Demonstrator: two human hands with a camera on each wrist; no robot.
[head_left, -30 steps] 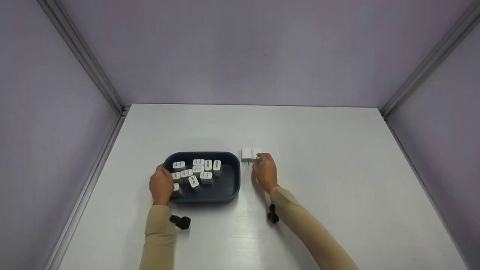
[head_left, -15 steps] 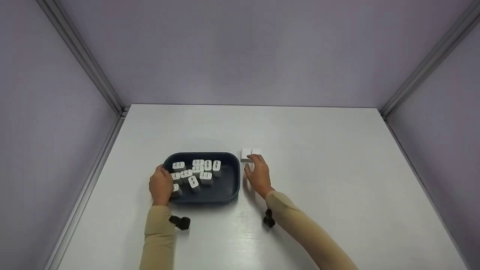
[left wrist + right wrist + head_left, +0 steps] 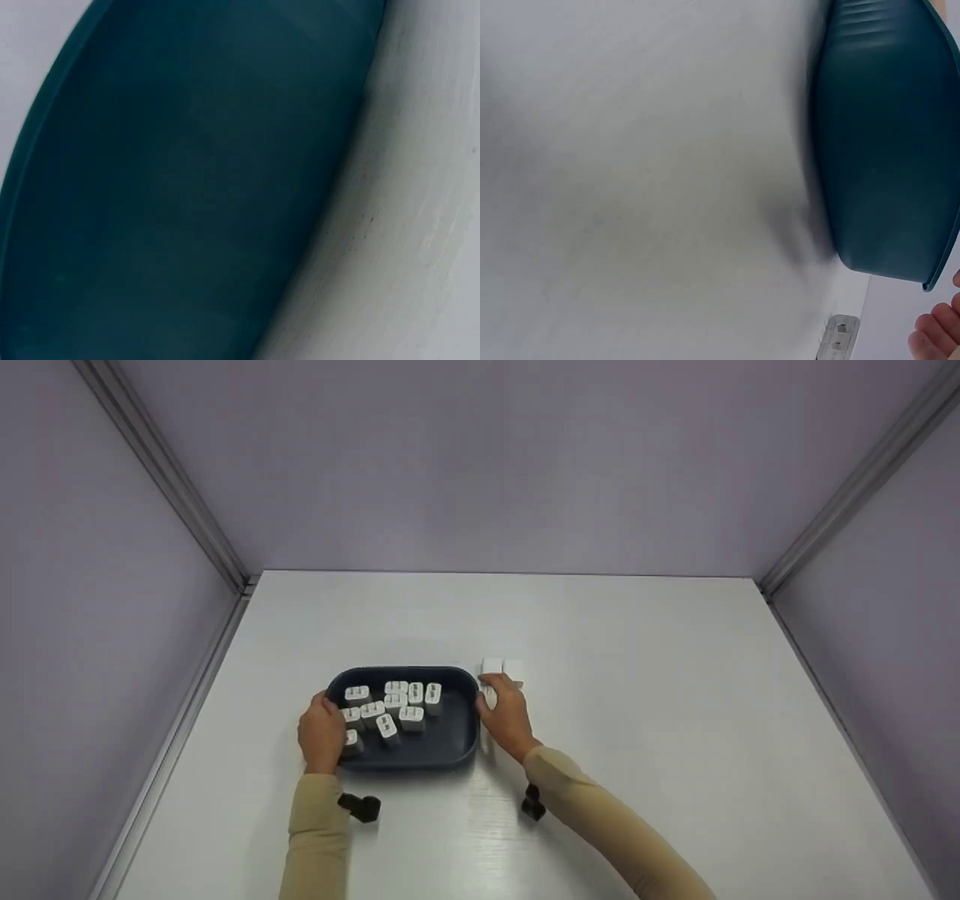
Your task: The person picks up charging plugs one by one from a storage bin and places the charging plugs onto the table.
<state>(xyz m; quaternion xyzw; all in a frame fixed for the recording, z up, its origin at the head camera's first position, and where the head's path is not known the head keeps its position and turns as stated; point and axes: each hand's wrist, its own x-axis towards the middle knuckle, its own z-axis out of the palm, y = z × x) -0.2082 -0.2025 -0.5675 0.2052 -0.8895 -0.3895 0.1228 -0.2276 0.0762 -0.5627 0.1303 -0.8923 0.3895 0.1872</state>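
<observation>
Two white adapters [image 3: 513, 670] | just beyond right grip [image 3: 508, 718], hold unclear | left grip [image 3: 322, 735] curled on tray [image 3: 450, 741], left edge

Greyish-purple panels [image 3: 480, 465] and metal corner rails [image 3: 159, 461] stand around a white table [image 3: 645, 660].

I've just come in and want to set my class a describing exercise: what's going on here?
A person's left hand holds the left edge of a dark tray with white blocks standing in it. The right hand is at the tray's right side, by more white blocks on the table; whether it holds one is unclear.
</observation>
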